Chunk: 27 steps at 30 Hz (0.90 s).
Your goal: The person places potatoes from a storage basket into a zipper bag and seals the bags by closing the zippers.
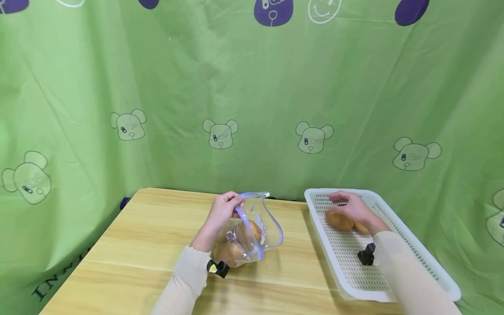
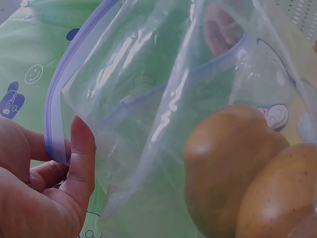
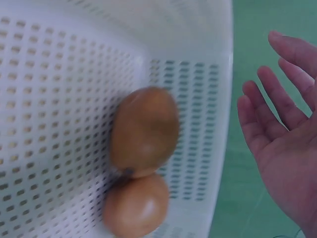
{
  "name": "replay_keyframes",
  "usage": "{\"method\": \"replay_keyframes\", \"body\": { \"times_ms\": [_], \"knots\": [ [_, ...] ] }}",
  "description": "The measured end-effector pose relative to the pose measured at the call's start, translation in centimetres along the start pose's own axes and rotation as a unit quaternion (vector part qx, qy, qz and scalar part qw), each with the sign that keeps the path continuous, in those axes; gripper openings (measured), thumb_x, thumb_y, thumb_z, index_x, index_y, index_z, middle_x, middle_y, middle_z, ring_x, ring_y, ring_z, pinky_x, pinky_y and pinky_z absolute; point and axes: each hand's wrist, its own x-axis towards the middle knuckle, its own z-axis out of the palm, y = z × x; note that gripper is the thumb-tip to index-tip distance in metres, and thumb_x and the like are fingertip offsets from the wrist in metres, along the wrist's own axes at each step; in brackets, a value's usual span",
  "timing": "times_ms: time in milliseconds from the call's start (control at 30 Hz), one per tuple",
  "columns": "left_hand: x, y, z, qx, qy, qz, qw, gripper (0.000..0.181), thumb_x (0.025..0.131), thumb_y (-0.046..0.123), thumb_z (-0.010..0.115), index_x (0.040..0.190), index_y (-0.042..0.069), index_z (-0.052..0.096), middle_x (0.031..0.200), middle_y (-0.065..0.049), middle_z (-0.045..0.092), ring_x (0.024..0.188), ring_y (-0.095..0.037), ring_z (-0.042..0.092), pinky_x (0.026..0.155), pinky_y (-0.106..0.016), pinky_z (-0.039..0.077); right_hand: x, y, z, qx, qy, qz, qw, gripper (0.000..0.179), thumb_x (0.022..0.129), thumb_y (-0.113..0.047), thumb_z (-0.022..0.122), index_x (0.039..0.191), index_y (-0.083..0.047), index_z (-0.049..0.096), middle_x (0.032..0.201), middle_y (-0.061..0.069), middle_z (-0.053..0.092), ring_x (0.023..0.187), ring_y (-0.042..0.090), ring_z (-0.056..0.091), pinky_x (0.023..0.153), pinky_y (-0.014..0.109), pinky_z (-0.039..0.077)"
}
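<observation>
My left hand [image 1: 223,209] pinches the purple zip edge of a clear zip bag [image 1: 271,221] between thumb and fingers. The bag's mouth gapes to the right. Inside lie brownish-orange, pear-like fruits [image 2: 223,163], two of them plain in the left wrist view. Over the far end of a white slotted basket [image 1: 346,280] hovers my right hand [image 1: 352,206], its fingers spread and slightly bent, holding nothing. Beneath it two more fruits, one larger [image 3: 146,131] and one smaller [image 3: 136,206], rest against each other in the basket.
Bag and basket both stand on a light wood table [image 1: 130,249]. Behind it hangs a green curtain [image 1: 252,87] printed with bear heads. A black wrist camera [image 1: 367,254] shows by the right sleeve, another [image 1: 218,268] by the left.
</observation>
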Motion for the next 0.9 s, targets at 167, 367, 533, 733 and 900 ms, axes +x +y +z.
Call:
{"method": "replay_keyframes", "body": {
  "times_ms": [167, 367, 533, 733, 900],
  "knots": [
    [0.1, -0.1, -0.1, 0.004, 0.000, 0.003, 1.0000, 0.020, 0.095, 0.004, 0.050, 0.094, -0.013, 0.059, 0.072, -0.005, 0.058, 0.058, -0.009, 0.055, 0.055, -0.021, 0.054, 0.0, 1.8, 0.0, 0.005, -0.006, 0.018, 0.9998, 0.059, 0.083, -0.014, 0.072, 0.131, 0.009, 0.046, 0.130, 0.030, 0.048, 0.119, 0.046, 0.044, 0.101, 0.057, 0.034],
    [0.1, -0.2, -0.1, 0.011, 0.002, 0.002, 0.9999, 0.019, 0.095, 0.004, 0.050, 0.094, -0.013, 0.059, 0.072, -0.005, 0.058, 0.058, -0.009, 0.055, 0.055, -0.020, 0.053, 0.0, 3.9, 0.2, 0.025, -0.027, 0.042, 0.9984, 0.063, 0.083, -0.009, 0.070, 0.136, 0.010, 0.040, 0.138, 0.031, 0.038, 0.126, 0.050, 0.032, 0.104, 0.060, 0.028],
    [0.3, -0.2, -0.1, 0.011, 0.001, 0.007, 0.9999, 0.021, 0.095, 0.004, 0.050, 0.097, -0.016, 0.057, 0.070, -0.004, 0.058, 0.056, -0.008, 0.056, 0.054, -0.020, 0.053, 0.1, 5.3, 0.4, -0.010, -0.027, 0.029, 0.9992, 0.059, 0.082, -0.005, 0.070, 0.133, 0.012, 0.044, 0.134, 0.033, 0.041, 0.124, 0.052, 0.034, 0.102, 0.061, 0.031],
    [0.4, -0.3, -0.1, 0.011, 0.002, 0.004, 0.9999, 0.021, 0.095, 0.004, 0.050, 0.096, -0.015, 0.058, 0.070, -0.003, 0.058, 0.056, -0.008, 0.056, 0.054, -0.021, 0.054, -0.3, 5.9, 0.9, -0.050, -0.022, 0.015, 0.9984, 0.055, 0.082, -0.005, 0.069, 0.130, 0.011, 0.048, 0.128, 0.034, 0.047, 0.118, 0.052, 0.042, 0.096, 0.059, 0.039],
    [0.3, -0.2, -0.1, 0.010, 0.004, -0.004, 0.9999, 0.020, 0.095, 0.004, 0.050, 0.096, -0.014, 0.059, 0.070, -0.003, 0.057, 0.056, -0.009, 0.056, 0.055, -0.021, 0.054, -0.5, 6.3, 1.2, -0.084, -0.018, 0.018, 0.9961, 0.055, 0.082, -0.008, 0.069, 0.130, 0.009, 0.049, 0.120, 0.032, 0.054, 0.105, 0.044, 0.054, 0.086, 0.049, 0.048]
  ]
}}
